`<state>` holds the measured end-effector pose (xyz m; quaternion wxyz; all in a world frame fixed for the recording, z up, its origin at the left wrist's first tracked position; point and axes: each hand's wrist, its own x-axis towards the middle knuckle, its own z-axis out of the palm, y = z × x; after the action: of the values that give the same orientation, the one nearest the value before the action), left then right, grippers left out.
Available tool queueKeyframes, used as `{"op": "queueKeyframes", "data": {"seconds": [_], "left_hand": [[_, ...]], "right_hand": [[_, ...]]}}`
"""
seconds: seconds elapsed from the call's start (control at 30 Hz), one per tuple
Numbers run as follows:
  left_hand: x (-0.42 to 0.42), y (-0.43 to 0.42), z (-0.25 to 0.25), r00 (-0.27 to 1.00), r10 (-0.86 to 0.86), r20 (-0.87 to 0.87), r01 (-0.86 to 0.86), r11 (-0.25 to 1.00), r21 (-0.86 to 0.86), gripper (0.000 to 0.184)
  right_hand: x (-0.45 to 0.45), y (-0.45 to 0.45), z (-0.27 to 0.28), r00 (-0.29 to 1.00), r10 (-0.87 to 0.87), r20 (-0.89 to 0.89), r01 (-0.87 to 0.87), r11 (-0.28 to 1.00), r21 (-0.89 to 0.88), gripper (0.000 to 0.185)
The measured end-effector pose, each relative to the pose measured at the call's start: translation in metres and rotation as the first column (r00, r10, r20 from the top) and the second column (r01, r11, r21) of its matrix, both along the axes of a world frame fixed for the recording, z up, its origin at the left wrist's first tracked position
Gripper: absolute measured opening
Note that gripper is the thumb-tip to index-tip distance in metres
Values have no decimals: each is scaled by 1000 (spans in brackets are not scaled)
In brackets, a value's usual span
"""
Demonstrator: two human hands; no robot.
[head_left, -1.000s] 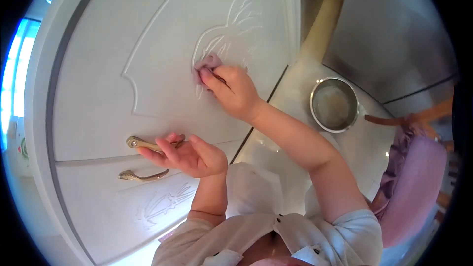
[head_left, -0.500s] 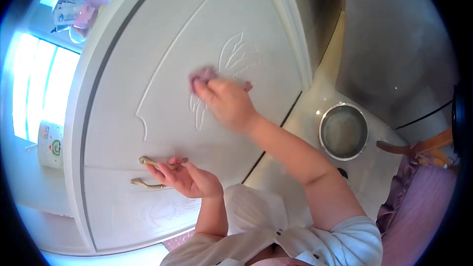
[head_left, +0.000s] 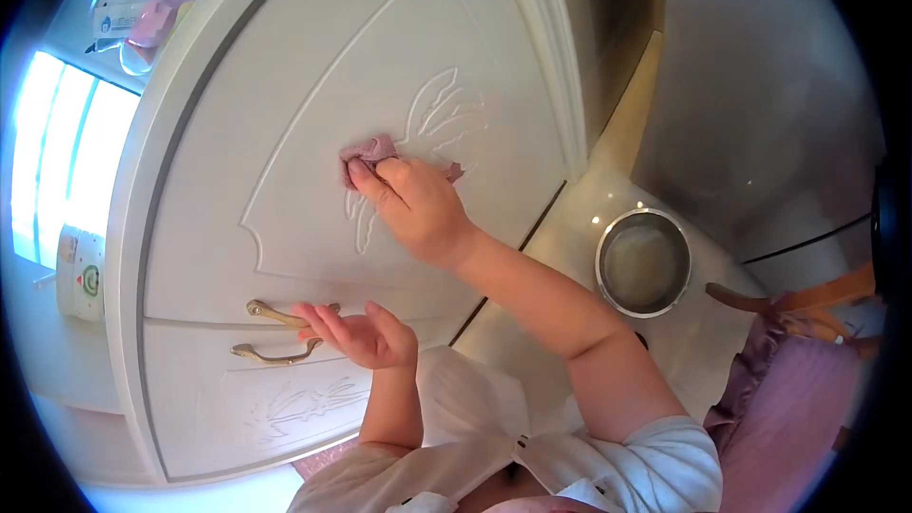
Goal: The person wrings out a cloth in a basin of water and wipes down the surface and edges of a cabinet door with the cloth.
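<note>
Work in hand, as judged: wiping the carved front of a white cabinet door (head_left: 218, 147). The right hand (head_left: 425, 212) pinched a bunched pink cloth (head_left: 370, 150) between thumb and fingers; the cloth lay against the door, over the middle of the raised carving (head_left: 446, 114), with a loose scrap showing at the other side of the fist. The left hand (head_left: 375, 334) was spread, palm bare, its fingertips in front of the end of the upper handle (head_left: 271, 312); contact could not be told. The lower handle (head_left: 275, 357) sat just beside it.

Judged need for the next stroke: steady pressure, with the cloth kept bunched and worked into the grooves.

Room: plain panel lay open from the cloth to the door's grey outer edge, and also toward the moulding (head_left: 562, 66). At the door's foot a dark gap met the floor (head_left: 608, 173). A metal basin (head_left: 602, 275) stood there, well apart from the cloth, near the right forearm; elbow swing on that side seemed the tighter limit.
</note>
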<state>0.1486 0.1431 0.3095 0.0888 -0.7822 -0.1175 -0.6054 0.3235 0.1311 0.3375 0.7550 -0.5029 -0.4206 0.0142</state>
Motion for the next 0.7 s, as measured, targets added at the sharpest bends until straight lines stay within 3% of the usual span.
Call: {"op": "queueKeyframes", "data": {"seconds": [0.07,0.1,0.13,0.17,0.2,0.23,0.27,0.3,0.37,0.47,0.53,0.57,0.6,0.67,0.7], "left_hand": [[1,5,-4,998,50,-37,-49,998,31,59],[1,8,-8,998,53,-42,-52,998,34,59],[1,12,-12,997,-51,-63,53,998,21,59],[0,14,-15,985,-154,-82,155,988,1,60],[1,15,-17,985,-150,-83,150,989,-3,60],[3,16,-19,970,-128,-206,115,991,-71,61],[5,16,-21,937,-112,-330,70,988,-135,63],[11,18,-21,937,-105,-333,61,988,-140,63],[26,21,-19,890,155,-429,-174,985,-3,63],[31,15,-17,862,209,-463,-244,970,-16,62],[31,16,-17,863,207,-460,-239,971,-11,63],[31,17,-18,868,207,-451,-233,972,-3,64],[32,16,-18,868,204,-452,-230,973,-4,64],[32,16,-16,867,204,-454,-232,973,-6,65],[31,16,-17,870,201,-450,-228,974,-5,65]], "right_hand": [[1,4,-1,993,45,110,-50,998,46,32],[10,8,-2,968,-164,188,135,978,156,30],[20,11,-2,896,-372,241,304,912,276,29],[31,6,0,979,-191,73,181,975,127,17],[48,8,-6,949,-299,99,289,952,100,10],[65,9,-12,907,-402,123,396,915,72,16],[82,16,-24,628,-713,312,680,698,225,26],[90,16,-29,635,-706,313,675,704,219,26],[99,13,-34,715,-694,79,688,720,91,33],[66,16,-34,770,-631,93,633,774,11,22],[31,16,-27,918,-396,25,395,917,55,20],[21,18,-30,751,-572,330,503,819,276,19],[22,14,-33,750,-574,329,506,818,275,19],[31,3,-37,856,-235,460,232,971,64,21],[37,3,-42,853,-239,463,236,970,67,21]]}}
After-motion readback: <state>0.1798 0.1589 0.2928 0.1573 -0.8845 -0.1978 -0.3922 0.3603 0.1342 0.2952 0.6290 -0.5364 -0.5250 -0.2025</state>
